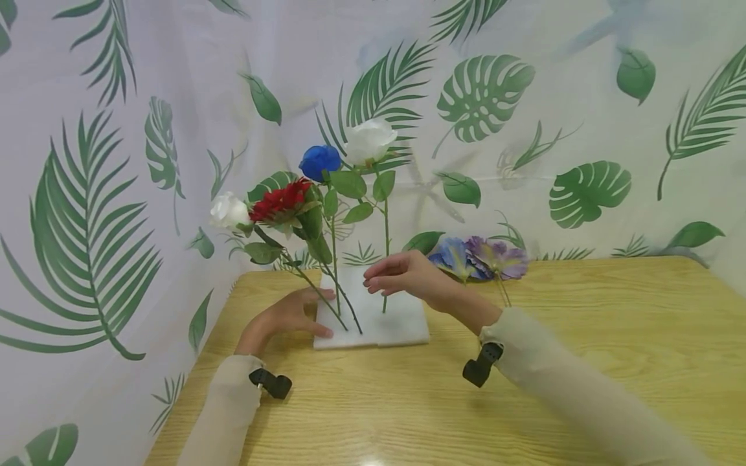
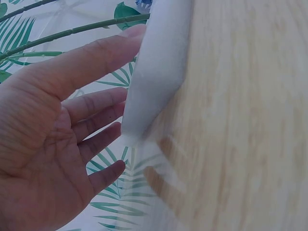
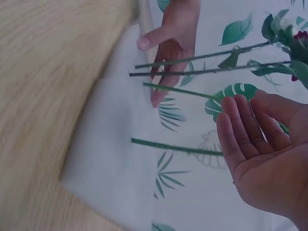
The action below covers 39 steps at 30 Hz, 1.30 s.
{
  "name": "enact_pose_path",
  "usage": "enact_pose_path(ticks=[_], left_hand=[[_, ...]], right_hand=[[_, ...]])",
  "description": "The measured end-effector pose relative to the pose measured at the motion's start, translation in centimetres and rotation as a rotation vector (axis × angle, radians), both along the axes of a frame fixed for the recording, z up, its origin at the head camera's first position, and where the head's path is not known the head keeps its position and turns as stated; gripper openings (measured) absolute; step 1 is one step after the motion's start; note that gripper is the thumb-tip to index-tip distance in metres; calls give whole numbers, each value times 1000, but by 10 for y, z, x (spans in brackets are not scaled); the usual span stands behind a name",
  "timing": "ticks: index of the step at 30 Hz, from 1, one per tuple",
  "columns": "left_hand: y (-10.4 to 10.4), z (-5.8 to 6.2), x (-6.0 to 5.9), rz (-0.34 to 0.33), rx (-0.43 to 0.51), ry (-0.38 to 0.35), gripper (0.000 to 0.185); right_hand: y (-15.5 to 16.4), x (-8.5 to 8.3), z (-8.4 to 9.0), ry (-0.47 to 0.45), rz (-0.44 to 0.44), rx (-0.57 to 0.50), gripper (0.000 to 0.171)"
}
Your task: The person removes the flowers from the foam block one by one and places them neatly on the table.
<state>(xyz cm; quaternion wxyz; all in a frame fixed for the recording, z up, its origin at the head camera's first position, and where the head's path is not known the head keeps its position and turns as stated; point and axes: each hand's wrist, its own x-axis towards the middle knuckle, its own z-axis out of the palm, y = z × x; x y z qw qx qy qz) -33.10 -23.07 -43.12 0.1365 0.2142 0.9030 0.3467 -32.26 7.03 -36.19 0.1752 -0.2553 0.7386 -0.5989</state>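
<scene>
A white foam block (image 1: 402, 330) lies on the table with several artificial flowers standing in it. A blue rose (image 1: 320, 162) and a tall white rose (image 1: 370, 141) rise fairly straight, while a red flower (image 1: 282, 202) and another white rose (image 1: 230, 211) lean left. My left hand (image 1: 285, 315) touches the block's left edge, thumb and fingers spread, as the left wrist view also shows. Near the tall rose's stem (image 3: 175, 148), my right hand (image 1: 414, 278) hovers above the block with loosely bent fingers. Nothing is visible in its grasp.
Behind my right hand, a blue flower (image 1: 451, 259) and a purple flower (image 1: 497, 259) lie at the back of the wooden table (image 1: 583, 362). A leaf-printed cloth (image 1: 402, 39) hangs behind and along the left side. Both wrists carry small black cameras.
</scene>
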Motion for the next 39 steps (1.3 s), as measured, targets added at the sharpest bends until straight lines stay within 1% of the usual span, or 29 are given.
enact_pose_path(ticks=[6,13,18,22,25,29,33,39], left_hand=[[0,0,-1,-14,-1,15,76],[0,0,-1,-3,25,-6,77],[0,-1,-1,-9,24,0,77],[0,-1,-1,-12,20,1,77],[-1,-2,-2,-14,11,13,77],[-3,-3,-3,-23,10,29,76],[-3,-2,-2,-19,30,13,75],[-2,-1,0,-24,51,3,74]], right_hand=[[-21,-2,-11,18,1,10,28],[-33,-2,-17,23,14,48,27],[-39,-2,-21,4,9,82,27],[-42,-3,-26,-19,16,88,29],[-44,-2,-27,-16,22,91,30],[-46,-1,-27,-7,15,109,27],[-49,-1,-29,-12,5,122,25],[-51,-2,-34,-13,-7,112,22]])
